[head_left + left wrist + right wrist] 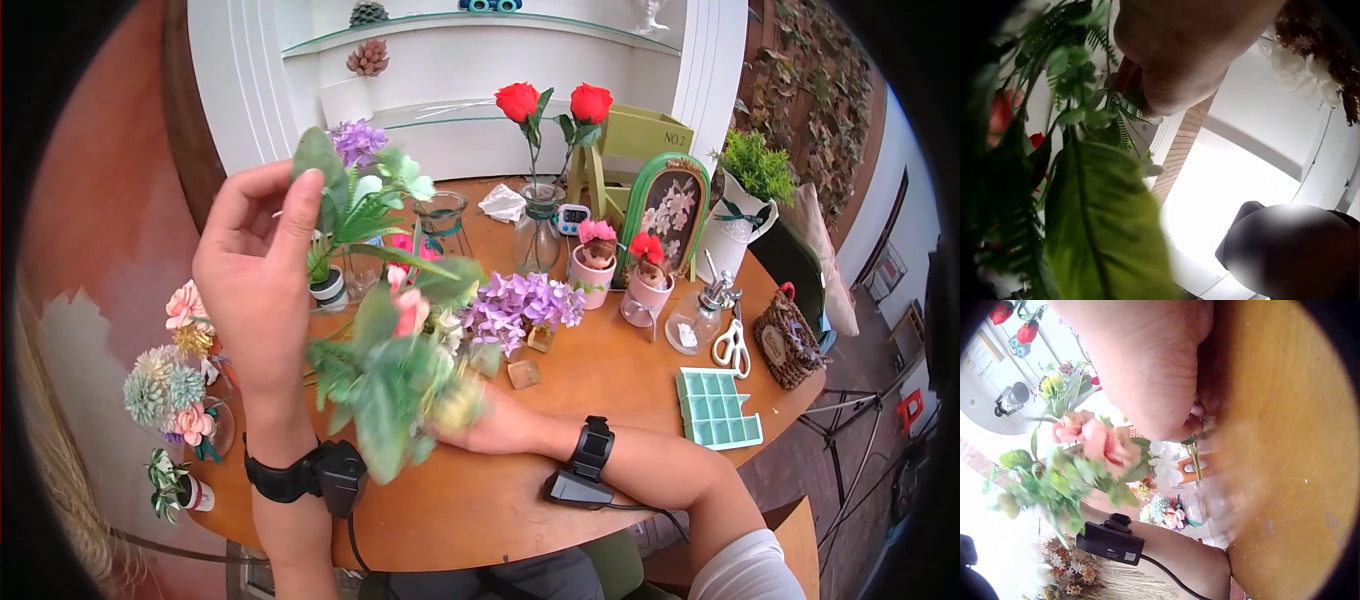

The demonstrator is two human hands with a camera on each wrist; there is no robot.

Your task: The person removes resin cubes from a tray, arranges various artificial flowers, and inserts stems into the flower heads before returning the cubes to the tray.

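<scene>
My raised left hand [255,270] pinches a green leaf [318,172] between thumb and fingers, at the upper edge of an artificial bouquet [380,375]. Leaves and fern sprigs hang beside that hand in the left wrist view, a broad leaf [1100,219] nearest. Low over the table, my right hand [490,415] grips the bouquet's stems, partly hidden behind blurred foliage. Fingers curl round the stems in the right wrist view, and thin stem ends [1195,464] stick out below them. Pink roses [1109,447] and greenery spread out from that grip.
Purple flowers [520,310] lie on the table [600,400] behind the right hand. A glass vase [538,240] holds two red roses. To the right are pink pots [648,298], scissors [732,350] and a mint compartment tray [718,410]. Another flower arrangement [165,390] stands left.
</scene>
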